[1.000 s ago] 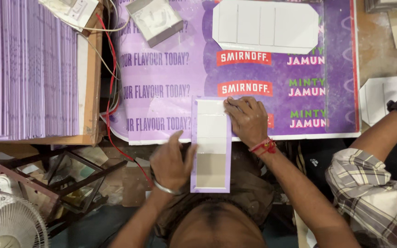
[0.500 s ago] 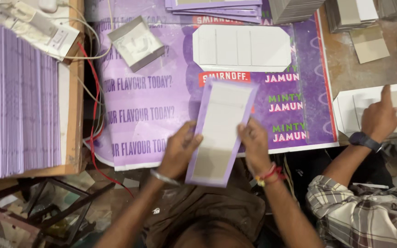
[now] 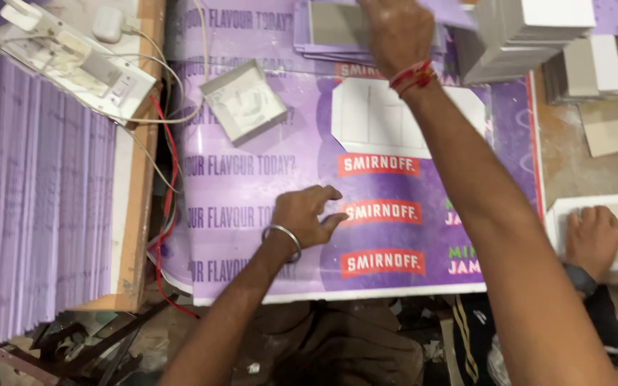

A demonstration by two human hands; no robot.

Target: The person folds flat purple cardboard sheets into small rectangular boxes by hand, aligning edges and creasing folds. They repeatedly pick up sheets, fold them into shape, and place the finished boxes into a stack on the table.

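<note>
- Hands are working apart: the right hand (image 3: pixel 398 32) is reaching to twelve o'clock, fingers pressing down on the purple sheet stack (image 3: pixel 337 32).
- The left hand (image 3: pixel 309 214) is resting on the purple printed sheet (image 3: pixel 252 207), fingers loosely spread, holding nothing.
- At three o'clock, a co-worker's hand (image 3: pixel 594 236) is pressing a white card (image 3: pixel 563 214).
- No sheet is lying ready before the person yet.

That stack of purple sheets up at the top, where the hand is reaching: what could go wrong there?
Two things might happen. The right hand presses the purple sheets beside a stack of grey boards, so the forearm could knock the boards askew. The left hand rests on the glossy purple poster, whose left edge lies over the red wire; a push could perhaps shift the poster.
</note>
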